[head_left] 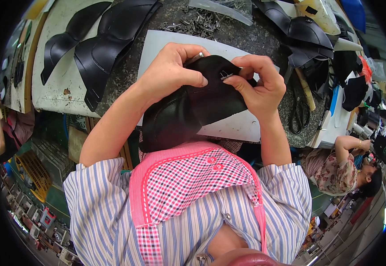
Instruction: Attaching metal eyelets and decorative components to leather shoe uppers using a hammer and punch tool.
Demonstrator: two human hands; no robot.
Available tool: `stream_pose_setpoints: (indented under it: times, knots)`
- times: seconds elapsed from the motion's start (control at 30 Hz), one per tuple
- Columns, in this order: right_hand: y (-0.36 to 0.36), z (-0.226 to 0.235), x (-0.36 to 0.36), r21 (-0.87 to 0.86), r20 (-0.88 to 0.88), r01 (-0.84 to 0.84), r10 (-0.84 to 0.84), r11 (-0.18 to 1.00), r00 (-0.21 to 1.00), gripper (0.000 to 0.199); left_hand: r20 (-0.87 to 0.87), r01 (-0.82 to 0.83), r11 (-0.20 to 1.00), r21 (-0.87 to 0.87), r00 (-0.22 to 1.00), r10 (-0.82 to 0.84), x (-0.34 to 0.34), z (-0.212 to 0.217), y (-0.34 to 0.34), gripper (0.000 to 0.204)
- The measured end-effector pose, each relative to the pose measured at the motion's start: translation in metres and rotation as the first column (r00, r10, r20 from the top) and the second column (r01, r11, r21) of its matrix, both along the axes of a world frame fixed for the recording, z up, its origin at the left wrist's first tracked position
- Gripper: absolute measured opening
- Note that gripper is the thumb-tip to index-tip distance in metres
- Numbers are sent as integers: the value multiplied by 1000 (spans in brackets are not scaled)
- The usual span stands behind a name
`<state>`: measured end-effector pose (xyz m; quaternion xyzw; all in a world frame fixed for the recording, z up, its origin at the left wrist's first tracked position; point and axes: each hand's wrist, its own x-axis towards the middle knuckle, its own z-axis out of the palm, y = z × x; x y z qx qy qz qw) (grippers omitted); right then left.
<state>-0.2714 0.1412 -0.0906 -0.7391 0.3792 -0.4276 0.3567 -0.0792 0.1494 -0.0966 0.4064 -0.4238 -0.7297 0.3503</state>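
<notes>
Both hands hold up a black leather piece (210, 99), curved and stitched, over a white board (155, 51). My left hand (171, 71) grips its upper left edge, thumb on the near face. A silvery rod end (196, 57) pokes out by the left index finger; the rest of it is hidden. At the upper right of the leather, my right hand (259, 82) pinches a small metal fitting (226, 76) with thin prongs between thumb and fingers. This fitting lies against the leather; whether its prongs go through cannot be seen.
Many small metal fittings (204, 22) lie heaped beyond the board, beside a clear plastic bag (228, 9). More black leather pieces (108, 48) lie at left and others (306, 35) at right. Black-handled scissors (298, 113) rest at right. Co-workers (339, 170) sit on both sides.
</notes>
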Motion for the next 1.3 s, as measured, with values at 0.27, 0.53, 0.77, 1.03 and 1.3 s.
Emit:
stream_pose_setpoints:
  times: [0.27, 0.53, 0.77, 1.03, 1.3]
  knots:
    - [-11, -3, -5, -146, -66, -158, 150, 977, 987, 17, 151, -43, 990, -134, 987, 63, -8, 5, 6, 19]
    - [-21, 27, -3, -337, -557, -339, 104, 878, 824, 23, 585, 249, 634, -732, 707, 397, -19, 20, 14, 21]
    - [-17, 22, -8, 368, -90, -261, 313, 893, 945, 32, 550, 207, 734, -646, 794, 260, -19, 12, 15, 24]
    - [-10, 18, -5, 345, -236, -208, 299, 915, 925, 20, 542, 178, 856, -486, 830, 135, -16, 12, 13, 22]
    - [-3, 4, -7, 377, -18, -172, 193, 910, 981, 14, 471, 10, 850, -527, 836, 282, -17, 6, 22, 21]
